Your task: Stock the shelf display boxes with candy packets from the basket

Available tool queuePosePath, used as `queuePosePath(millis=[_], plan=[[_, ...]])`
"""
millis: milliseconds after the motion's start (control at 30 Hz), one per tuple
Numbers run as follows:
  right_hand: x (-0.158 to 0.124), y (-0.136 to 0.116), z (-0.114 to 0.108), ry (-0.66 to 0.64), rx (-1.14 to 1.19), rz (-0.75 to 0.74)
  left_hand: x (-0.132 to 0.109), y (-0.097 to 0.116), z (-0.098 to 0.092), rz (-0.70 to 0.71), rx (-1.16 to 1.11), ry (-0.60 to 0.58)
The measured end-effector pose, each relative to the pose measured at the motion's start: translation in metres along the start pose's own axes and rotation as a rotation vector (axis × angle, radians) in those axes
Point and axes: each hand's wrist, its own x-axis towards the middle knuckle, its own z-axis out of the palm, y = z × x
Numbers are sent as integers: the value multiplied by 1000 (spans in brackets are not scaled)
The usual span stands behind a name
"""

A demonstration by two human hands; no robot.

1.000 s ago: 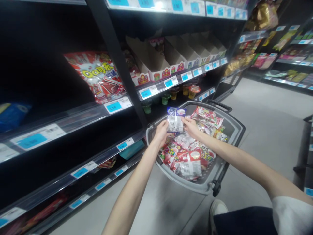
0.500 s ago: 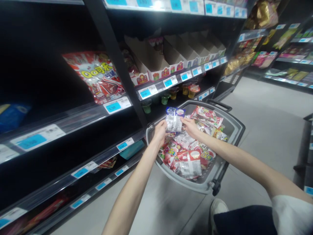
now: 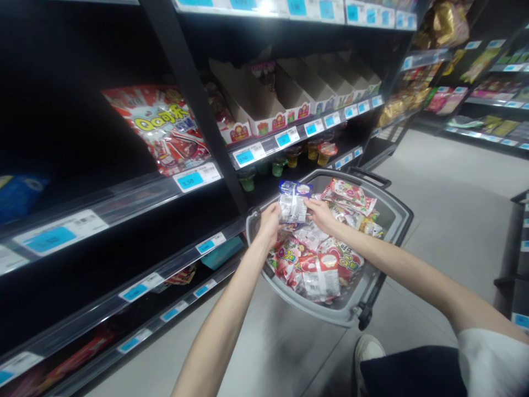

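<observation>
Both hands hold one small candy packet [image 3: 293, 202], silver with a blue top, above a grey shopping basket [image 3: 392, 231]. My left hand [image 3: 269, 225] grips its left edge and my right hand [image 3: 323, 215] pinches its right edge. The basket holds several red and white candy bags [image 3: 322, 264]. On the shelf to the left a large red candy bag [image 3: 163, 128] leans upright.
Dark shelving [image 3: 124, 193] with blue price tags runs along the left. Cardboard display boxes [image 3: 264, 105] sit on an upper shelf, jelly cups [image 3: 289, 160] below them. More shelves [image 3: 475, 94] stand at the back right across grey floor. My shoe [image 3: 367, 353] is beside the basket.
The hands and the packet have shifted very slightly up and left; the grip is the same.
</observation>
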Motion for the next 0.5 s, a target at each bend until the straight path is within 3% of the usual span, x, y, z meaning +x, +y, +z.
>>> queuePosePath(millis=[267,500], plan=[[-2,-3,2,0,19,40,-2,0,1,4,-14,12],[4,-4,-1,-67,106,171,4,-3,1,30,-88,29]])
